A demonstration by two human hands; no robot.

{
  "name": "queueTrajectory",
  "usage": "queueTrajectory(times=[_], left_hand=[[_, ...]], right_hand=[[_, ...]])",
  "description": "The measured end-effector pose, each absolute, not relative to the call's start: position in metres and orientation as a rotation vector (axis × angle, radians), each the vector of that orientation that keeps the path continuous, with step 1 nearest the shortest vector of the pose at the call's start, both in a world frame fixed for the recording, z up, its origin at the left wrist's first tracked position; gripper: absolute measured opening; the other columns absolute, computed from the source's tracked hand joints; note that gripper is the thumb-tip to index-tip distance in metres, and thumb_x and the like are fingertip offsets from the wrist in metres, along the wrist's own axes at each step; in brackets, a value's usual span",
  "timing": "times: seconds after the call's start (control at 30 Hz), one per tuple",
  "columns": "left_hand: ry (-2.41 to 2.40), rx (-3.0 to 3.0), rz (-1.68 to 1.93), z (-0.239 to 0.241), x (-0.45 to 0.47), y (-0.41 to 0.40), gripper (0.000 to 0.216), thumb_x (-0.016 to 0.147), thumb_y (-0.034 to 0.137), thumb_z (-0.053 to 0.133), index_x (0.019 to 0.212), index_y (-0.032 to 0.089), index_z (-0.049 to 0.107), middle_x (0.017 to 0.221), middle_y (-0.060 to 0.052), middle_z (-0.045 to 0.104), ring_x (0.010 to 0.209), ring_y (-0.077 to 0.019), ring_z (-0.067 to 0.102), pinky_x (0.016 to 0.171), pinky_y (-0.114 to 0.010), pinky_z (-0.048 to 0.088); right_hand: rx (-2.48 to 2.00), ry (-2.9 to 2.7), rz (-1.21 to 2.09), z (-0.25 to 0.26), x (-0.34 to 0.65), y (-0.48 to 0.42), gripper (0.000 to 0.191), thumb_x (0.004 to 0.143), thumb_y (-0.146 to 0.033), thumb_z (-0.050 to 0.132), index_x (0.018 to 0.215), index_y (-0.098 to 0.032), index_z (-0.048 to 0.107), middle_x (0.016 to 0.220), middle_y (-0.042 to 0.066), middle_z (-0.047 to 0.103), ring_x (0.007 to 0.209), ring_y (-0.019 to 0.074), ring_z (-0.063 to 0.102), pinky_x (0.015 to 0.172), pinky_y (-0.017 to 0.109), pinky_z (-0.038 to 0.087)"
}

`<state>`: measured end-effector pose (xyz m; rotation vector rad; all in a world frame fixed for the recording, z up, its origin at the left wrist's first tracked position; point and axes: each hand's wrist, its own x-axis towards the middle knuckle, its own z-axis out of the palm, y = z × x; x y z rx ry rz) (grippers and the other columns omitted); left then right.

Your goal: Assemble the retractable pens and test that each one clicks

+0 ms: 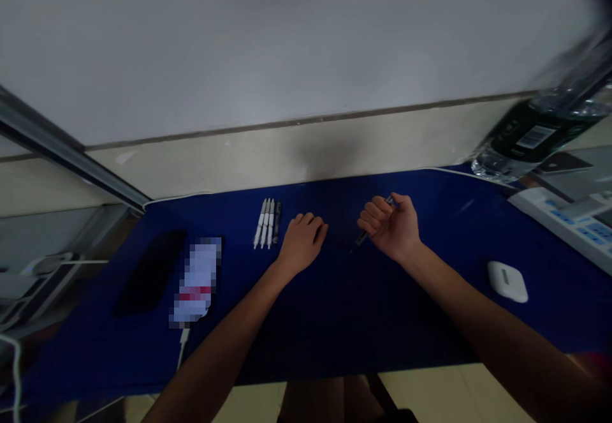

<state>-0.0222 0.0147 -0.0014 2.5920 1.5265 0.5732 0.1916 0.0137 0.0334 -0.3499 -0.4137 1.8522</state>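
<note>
Near edge first: beige floor tile (433,394) shows below the blue-topped counter (344,327).

Right hand (392,228): fingers wrapped tight around a slim dark pen (362,238). Tip points down-left toward the counter, blue end pokes out past the knuckles. Can't tell if the tip touches.

Left hand (302,242): palm down on the counter, fingers loosely curled, holding nothing. Sits just right of a row of four pens (266,223), three white and one dark, lying side by side, not touching the hand. Hands are near each other, not in contact.

Left of the pens: black phone (150,273) lying flat, then a pixelated white item with a red band (197,281), too blurred to identify. White cable (182,346) runs from it over the near counter edge.

Right side: white earbud case (507,281) on the counter, well apart from the right hand. Further out, a white device with blue keys (567,222) sits at the corner. Clear plastic bottle (540,133) with dark label and barcode is tilted at the back right, blurred.

Far side: thin white cable (459,173) along the back edge, beige wall base (287,148), white wall (287,40) above. Metal rail (62,155) runs in at the left.
</note>
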Motion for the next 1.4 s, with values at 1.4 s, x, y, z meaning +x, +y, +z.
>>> queueTrajectory(times=[1.4], left_hand=[[1.515, 2.595, 0.578, -0.0026, -0.0230, 0.0155, 0.032, 0.101, 0.034, 0.032, 0.089, 0.019, 0.057, 0.090, -0.004, 0.056, 0.084, -0.0194, 0.049, 0.074, -0.035, 0.037]], right_hand=[[-0.374, -0.323, 1.838, 0.0256, 0.1996, 0.0207, 0.040, 0.074, -0.036, 0.048, 0.057, -0.023, 0.015, 0.046, -0.006, 0.019, 0.041, 0.0091, 0.012, 0.039, 0.027, 0.016]])
